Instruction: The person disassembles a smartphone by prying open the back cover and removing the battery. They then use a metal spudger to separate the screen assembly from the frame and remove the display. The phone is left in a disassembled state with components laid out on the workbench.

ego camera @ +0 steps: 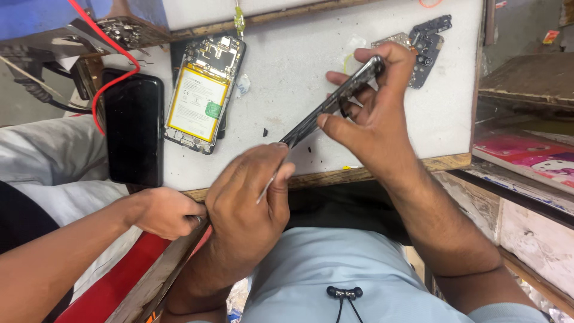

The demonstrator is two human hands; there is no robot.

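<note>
Phone frame, dark and thin, is held edge-up above the white bench by the right hand, fingers clamped around it. The left hand pinches a thin metal tool at its lower end. Left of the frame, an opened phone with yellow battery lies stripped; loose circuit boards lie beyond it, so reassembly looks undone.

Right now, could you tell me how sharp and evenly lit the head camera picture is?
Head view: even, soft light, no hard shadows on the white worktop; mild glare on the black phone; opened phone's yellow battery crisp; left hand and right hand with the phone frame slightly soft; edges bend from wide-angle distortion.
</note>
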